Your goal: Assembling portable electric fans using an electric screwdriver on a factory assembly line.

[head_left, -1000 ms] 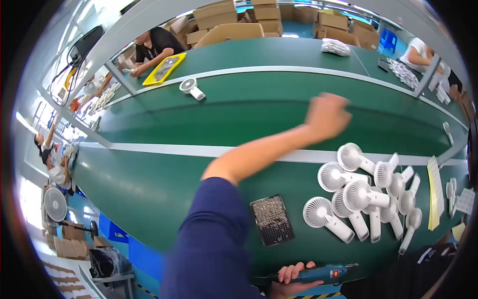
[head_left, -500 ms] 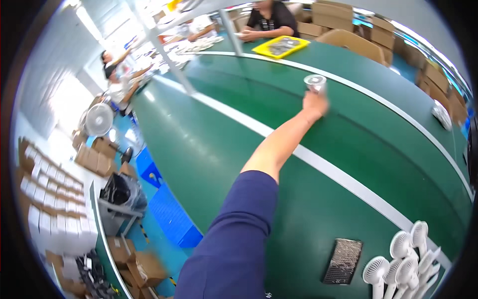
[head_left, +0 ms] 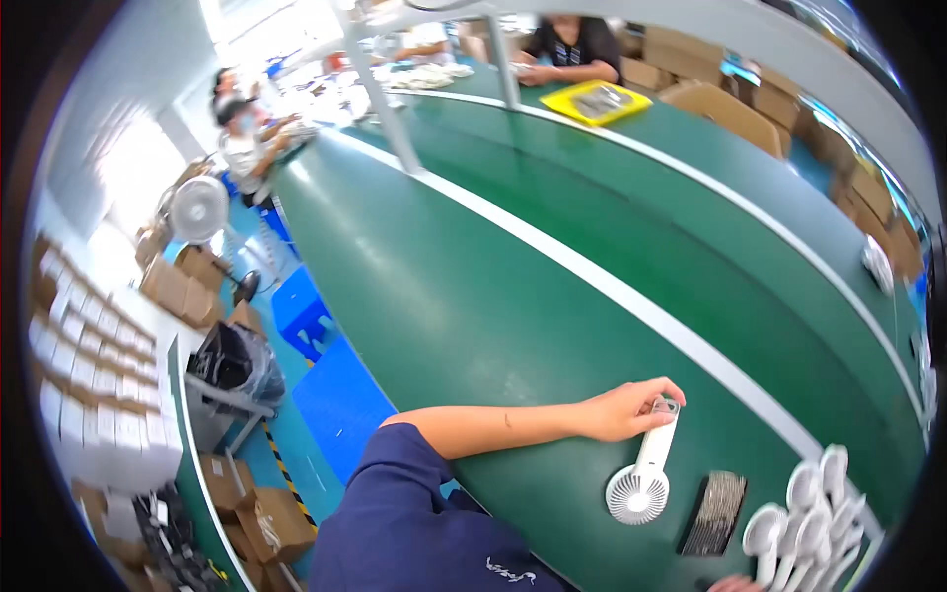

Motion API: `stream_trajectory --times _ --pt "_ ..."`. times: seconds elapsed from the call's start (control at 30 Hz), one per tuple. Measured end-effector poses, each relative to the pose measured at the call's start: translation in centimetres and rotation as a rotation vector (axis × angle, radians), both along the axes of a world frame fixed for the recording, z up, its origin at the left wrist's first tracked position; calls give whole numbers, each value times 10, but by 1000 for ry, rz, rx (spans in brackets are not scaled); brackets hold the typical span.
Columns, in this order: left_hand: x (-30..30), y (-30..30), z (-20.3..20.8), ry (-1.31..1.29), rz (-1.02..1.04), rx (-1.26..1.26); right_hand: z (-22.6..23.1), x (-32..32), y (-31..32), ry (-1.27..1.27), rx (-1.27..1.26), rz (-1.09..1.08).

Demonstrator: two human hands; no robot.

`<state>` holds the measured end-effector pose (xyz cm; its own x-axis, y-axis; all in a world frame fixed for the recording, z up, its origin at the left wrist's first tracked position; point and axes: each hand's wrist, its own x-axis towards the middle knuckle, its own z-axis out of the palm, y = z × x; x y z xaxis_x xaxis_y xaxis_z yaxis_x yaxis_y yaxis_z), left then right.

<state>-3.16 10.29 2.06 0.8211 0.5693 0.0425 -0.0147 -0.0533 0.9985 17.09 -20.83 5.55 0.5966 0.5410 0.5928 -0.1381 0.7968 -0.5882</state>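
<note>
My left hand (head_left: 626, 409) closes its grip on the handle of a small white handheld fan (head_left: 646, 469) lying on the green tabletop (head_left: 473, 296), beside a dark ribbed pad (head_left: 712, 498); my right hand's (head_left: 735, 584) grip I cannot tell.

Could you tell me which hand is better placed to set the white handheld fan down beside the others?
Left: the left hand grips the white handheld fan by its handle; the right hand barely shows.
</note>
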Motion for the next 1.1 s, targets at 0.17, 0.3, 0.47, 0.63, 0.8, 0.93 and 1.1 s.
stream_trajectory --times 0.17,0.3,0.47,0.63,0.8,0.93,1.1 --pt "10 -27 -5 160 -12 217 29 26 60 325 18 41" --pt "17 -47 10 340 -38 774 8 28 98 61 -20 -66" --pt "42 -81 -1 316 -163 876 3 34 61 -46 -98 -61" --pt "38 -88 -8 305 -178 869 -8 28 67 -66 -80 -76" --pt "39 -88 -9 308 -182 862 -23 38 75 8 -63 -38" --pt "40 -86 -13 265 -142 860 -27 41 81 20 -96 -53" --pt "38 -86 -12 142 -74 774 1 22 78 89 -121 -82"
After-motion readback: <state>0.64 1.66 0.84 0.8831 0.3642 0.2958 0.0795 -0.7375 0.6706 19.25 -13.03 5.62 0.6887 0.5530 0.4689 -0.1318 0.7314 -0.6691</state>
